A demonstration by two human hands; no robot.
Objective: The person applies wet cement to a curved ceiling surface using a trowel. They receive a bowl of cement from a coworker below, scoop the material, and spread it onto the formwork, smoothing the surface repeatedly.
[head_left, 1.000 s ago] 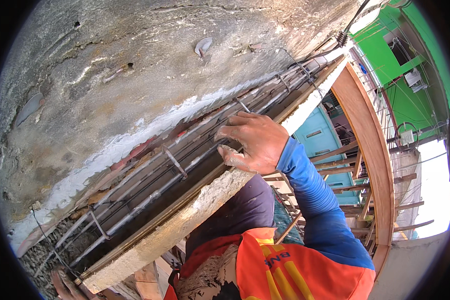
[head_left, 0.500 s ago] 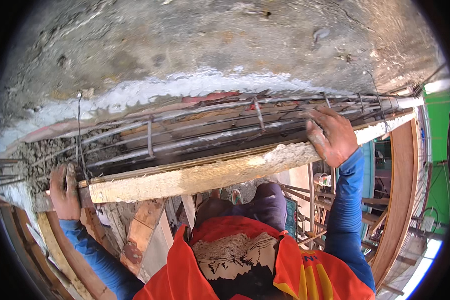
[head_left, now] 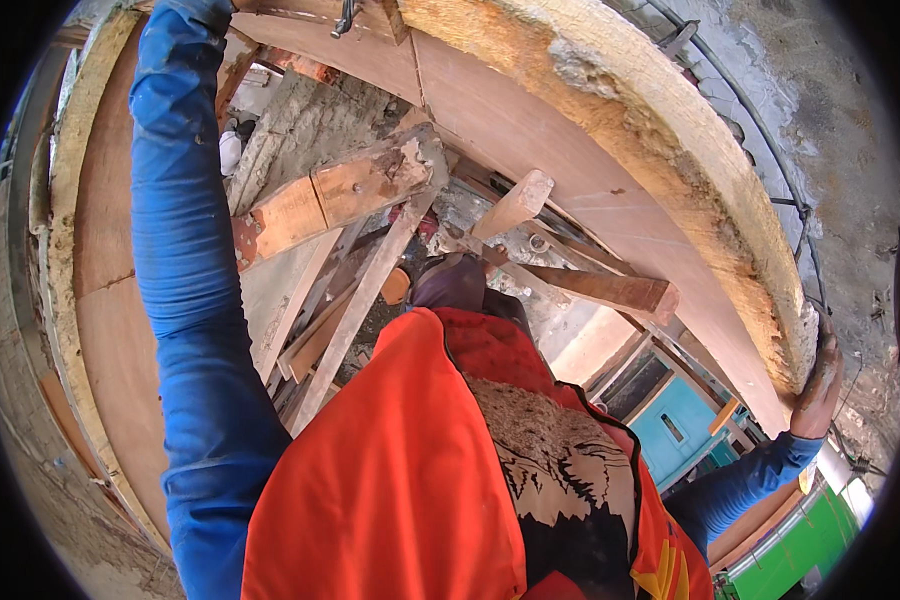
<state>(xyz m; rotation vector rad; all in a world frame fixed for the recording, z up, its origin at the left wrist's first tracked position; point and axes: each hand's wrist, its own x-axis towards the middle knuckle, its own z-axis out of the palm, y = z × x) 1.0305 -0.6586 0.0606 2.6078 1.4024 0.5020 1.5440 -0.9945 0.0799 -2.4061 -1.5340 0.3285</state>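
A long, rough timber board [head_left: 660, 150] arcs from the top across to the right, crusted with mortar along its edge. At its right end, my right hand [head_left: 820, 385] grips the board with fingers curled over the upper edge. A plywood panel [head_left: 570, 150] hangs below the board. My left arm, in a blue sleeve [head_left: 185, 200], reaches up past the top left edge of the picture. The left hand itself is cut off, so what it holds is hidden. Steel rebar [head_left: 760, 120] runs behind the board next to the wall.
Wooden props [head_left: 370, 290] and a block-ended timber [head_left: 610, 290] stand below, around my legs. A grey concrete wall [head_left: 850, 170] rises at the right. A curved plywood form [head_left: 100, 250] stands left. A turquoise panel [head_left: 675, 425] and a green sheet [head_left: 795, 545] are lower right.
The view has swung and tilted down, so the board now runs along the upper right. My left hand has left the picture; my right hand is now at the board's far right end.
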